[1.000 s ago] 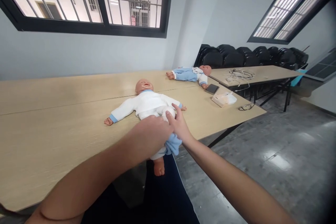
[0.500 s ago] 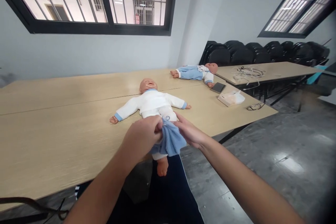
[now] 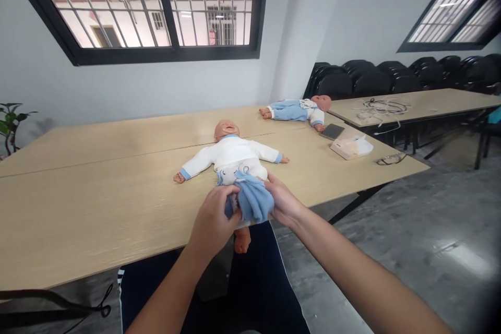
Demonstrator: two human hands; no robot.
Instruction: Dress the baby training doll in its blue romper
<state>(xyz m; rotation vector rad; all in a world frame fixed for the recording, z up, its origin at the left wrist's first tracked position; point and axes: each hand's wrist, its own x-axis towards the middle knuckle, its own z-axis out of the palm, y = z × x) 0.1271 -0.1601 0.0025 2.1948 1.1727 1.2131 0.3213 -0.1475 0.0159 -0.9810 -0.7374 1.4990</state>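
Table (image 3: 97,209) open left of near doll (image 3: 237,154); right edge blocked by phone (image 3: 332,131), tissues (image 3: 352,147), glasses (image 3: 391,159); second doll (image 3: 291,110) blocks far right corner.

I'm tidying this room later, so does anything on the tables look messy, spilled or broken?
The cables on the farther table stand out, lying in a loose tangle. The blue garment looks bunched over the lower body of the nearer doll, but the left hand and right hand are on it. No spill or breakage shows.
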